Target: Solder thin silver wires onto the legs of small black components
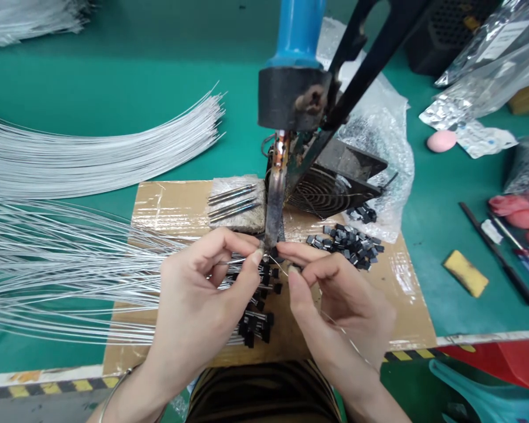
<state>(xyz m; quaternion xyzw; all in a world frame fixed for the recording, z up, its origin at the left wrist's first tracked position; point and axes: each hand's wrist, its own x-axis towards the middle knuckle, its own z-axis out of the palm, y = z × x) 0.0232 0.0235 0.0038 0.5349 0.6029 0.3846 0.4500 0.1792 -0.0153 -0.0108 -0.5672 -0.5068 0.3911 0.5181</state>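
A soldering iron with a blue handle is clamped in a black stand, its tip pointing down between my hands. My left hand pinches a thin grey wire just left of the tip; the wire's end is partly hidden by my fingers. My right hand pinches a strand of solder wire that reaches to the tip and trails back over the palm. Below my left fingers lie wires ending in black connectors. Right of the tip is a pile of loose black connectors.
Cardboard covers the green table. A sponge pad bears several metal rods. A black fan stands behind the tip, before bubble wrap. A wire bundle lies left; a yellow sponge lies right.
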